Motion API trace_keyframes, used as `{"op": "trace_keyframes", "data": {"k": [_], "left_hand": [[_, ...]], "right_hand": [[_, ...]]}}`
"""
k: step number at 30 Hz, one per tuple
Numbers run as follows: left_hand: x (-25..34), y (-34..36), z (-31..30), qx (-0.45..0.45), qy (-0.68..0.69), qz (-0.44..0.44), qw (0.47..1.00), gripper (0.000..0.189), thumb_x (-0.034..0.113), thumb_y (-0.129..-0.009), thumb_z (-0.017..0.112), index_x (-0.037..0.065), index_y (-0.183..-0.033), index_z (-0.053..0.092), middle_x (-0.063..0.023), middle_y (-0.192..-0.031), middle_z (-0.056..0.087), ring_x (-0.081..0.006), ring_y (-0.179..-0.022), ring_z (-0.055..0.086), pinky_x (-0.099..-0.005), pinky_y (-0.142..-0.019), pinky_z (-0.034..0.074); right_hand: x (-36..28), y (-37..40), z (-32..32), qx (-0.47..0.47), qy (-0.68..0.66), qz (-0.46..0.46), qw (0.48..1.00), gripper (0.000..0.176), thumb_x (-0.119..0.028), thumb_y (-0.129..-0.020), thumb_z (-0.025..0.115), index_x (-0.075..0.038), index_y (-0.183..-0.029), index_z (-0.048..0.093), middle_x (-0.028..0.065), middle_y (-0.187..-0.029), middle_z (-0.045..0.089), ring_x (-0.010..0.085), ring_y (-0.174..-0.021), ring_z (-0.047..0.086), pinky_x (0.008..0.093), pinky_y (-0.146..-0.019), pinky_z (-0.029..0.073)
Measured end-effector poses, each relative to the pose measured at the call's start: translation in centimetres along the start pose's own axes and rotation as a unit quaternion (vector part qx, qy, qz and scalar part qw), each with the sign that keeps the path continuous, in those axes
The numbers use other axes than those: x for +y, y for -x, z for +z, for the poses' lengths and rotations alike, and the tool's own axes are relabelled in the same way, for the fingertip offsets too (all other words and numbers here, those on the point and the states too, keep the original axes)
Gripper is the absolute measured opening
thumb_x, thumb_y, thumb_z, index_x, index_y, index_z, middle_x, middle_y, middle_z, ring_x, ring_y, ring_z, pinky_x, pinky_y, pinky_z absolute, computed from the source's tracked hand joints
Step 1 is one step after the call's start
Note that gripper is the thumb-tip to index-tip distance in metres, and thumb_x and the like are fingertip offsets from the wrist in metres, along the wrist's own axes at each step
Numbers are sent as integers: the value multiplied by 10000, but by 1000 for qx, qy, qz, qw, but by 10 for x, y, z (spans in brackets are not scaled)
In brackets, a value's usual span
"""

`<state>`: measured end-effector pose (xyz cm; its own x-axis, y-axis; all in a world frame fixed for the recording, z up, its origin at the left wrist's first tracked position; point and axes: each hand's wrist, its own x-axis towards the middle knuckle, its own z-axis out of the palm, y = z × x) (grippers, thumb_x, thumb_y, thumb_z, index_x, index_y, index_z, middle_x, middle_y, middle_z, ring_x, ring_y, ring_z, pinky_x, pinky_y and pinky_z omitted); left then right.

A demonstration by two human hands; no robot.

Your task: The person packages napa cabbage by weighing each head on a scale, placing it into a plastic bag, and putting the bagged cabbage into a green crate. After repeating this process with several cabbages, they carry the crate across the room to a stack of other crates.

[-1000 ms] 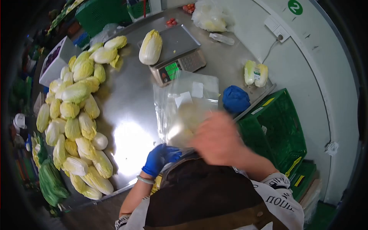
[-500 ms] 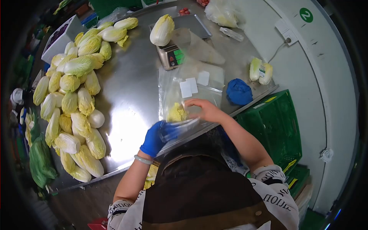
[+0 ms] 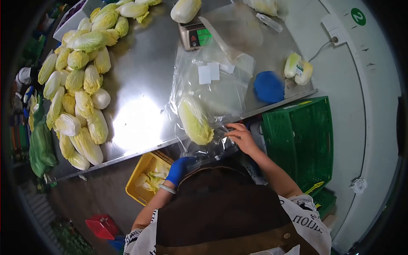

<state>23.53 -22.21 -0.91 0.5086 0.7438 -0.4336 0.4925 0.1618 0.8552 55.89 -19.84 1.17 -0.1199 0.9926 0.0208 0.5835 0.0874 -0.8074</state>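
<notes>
A napa cabbage (image 3: 195,120) lies inside a clear plastic bag (image 3: 214,87) at the near edge of the steel table (image 3: 140,80). My left hand (image 3: 179,168), in a blue glove, grips the bag's open end just below the table edge. My bare right hand (image 3: 240,136) pinches the same open end on the right side. The bag carries two white labels (image 3: 208,72).
A heap of napa cabbages (image 3: 78,80) covers the table's left side. A scale (image 3: 195,35) with a cabbage (image 3: 185,9) on it stands at the back. A blue cloth (image 3: 268,86), green crate (image 3: 301,140) and yellow basket (image 3: 148,175) are nearby.
The cabbage has slid deeper into the bag. Both hands have drawn the bag's open end toward me, past the table edge. The view has shifted down.
</notes>
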Motion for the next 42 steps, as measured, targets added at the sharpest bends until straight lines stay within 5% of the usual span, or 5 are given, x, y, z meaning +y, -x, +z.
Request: {"op": "trace_keyframes", "data": {"k": [2, 4, 8, 13, 42], "left_hand": [[0, 9, 9, 79, 85, 32, 993, 352, 167, -738, 786, 48, -1045, 662, -110, -974, 689, -266, -870, 672, -339, -819, 527], [-16, 9, 15, 95, 391, -127, 907, 361, 135, -728, 777, 57, -1063, 665, -139, -978, 682, -279, -879, 670, -326, -801, 529], [-28, 12, 26, 96, 347, -115, 926, 170, 49, -801, 657, 43, -971, 654, -84, -896, 672, -218, -821, 661, -311, -752, 528], [9, 18, 25, 127, 575, -202, 782, 133, 122, -883, 544, 30, -906, 638, -45, -851, 644, -156, -797, 625, -296, -727, 510], [-26, 31, 22, 90, 634, -106, 761, 205, 88, -909, 498, 7, -1075, 588, -97, -999, 631, -189, -890, 613, -328, -856, 494]], "right_hand": [[-25, 4, -8, 59, 64, 21, 996, 251, 5, -748, 643, -62, -987, 678, 85, -1137, 614, 302, -1092, 534, 356, -917, 447], [-56, 0, -8, 34, 91, -81, 992, 228, -25, -758, 620, -51, -983, 649, 84, -1086, 610, 293, -1034, 551, 366, -857, 469], [-97, -2, 47, -159, 116, -294, 935, 75, -120, -749, 616, -84, -815, 610, 48, -928, 594, 229, -888, 565, 365, -748, 473], [-83, 15, 124, -299, 212, -247, 897, 142, -177, -764, 648, -78, -836, 578, 73, -873, 572, 249, -876, 560, 356, -745, 447], [-104, 6, 143, -233, 206, -210, 927, 134, -173, -808, 617, -49, -794, 569, 82, -848, 557, 252, -835, 568, 352, -683, 494]]}}
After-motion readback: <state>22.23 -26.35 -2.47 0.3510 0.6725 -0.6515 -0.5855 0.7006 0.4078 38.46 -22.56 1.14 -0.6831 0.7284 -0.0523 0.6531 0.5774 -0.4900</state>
